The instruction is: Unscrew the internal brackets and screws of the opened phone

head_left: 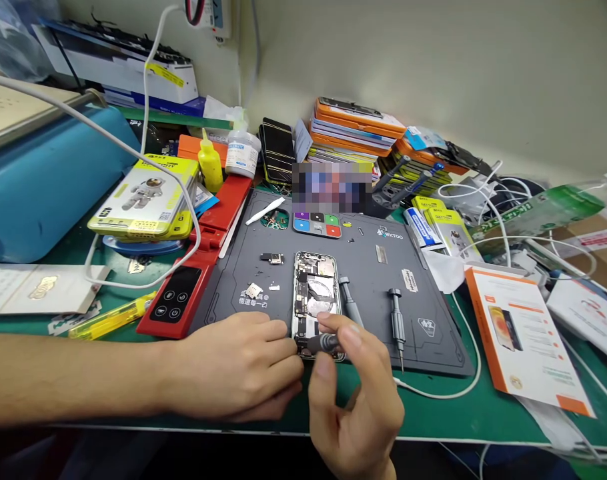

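An opened smartphone [302, 300] lies on the dark grey work mat [363, 267], its circuit boards and metal parts exposed. My left hand [233, 363] is closed at the phone's lower left corner; what its curled fingers hold, if anything, is hidden. Between the thumb and fingers of my right hand [358, 393] is a small grey screwdriver [323, 343], tilted low over the phone's bottom end. Two more screwdrivers lie to the right of the phone, a near one [351, 301] and a farther one [397, 317]. Small loose parts [272, 258] rest on the mat to its left.
A red device with a black button panel [176, 300] borders the mat's left side. Beyond it are a yellow lighter [111, 317], yellow boxes [143, 193] and a white cable [196, 233]. Stacked orange cases [353, 123] stand behind; an orange-white box [526, 337] lies right.
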`<action>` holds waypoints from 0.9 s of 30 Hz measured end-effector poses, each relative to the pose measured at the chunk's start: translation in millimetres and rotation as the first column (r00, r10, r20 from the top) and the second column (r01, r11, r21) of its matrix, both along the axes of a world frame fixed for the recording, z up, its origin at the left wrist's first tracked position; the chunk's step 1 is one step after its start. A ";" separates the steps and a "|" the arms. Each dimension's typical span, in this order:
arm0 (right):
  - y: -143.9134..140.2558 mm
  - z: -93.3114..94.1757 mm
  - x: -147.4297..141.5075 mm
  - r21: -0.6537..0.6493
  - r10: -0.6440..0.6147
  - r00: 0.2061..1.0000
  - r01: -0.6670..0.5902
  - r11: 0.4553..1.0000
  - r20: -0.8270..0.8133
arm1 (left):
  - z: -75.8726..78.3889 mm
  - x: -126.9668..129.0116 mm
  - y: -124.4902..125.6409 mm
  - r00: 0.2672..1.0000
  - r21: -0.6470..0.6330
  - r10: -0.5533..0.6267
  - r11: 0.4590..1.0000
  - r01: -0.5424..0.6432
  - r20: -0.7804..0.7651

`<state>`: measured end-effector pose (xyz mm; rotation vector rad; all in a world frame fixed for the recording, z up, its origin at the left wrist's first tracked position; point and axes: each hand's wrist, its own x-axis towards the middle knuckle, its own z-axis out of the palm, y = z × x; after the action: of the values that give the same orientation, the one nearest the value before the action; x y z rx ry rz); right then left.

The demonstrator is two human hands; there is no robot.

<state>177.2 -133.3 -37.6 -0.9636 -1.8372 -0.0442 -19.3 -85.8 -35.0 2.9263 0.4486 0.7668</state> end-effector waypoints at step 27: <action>-1.8 4.0 -0.1 0.084 -0.039 0.999 0.038 0.996 0.012 | 1.2 -0.5 1.0 1.000 -0.023 0.000 1.000 0.000 0.012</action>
<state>177.1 -135.1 -33.6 -0.9417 -1.8149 -0.1513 -19.9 -84.8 -33.9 2.8990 0.4532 0.7743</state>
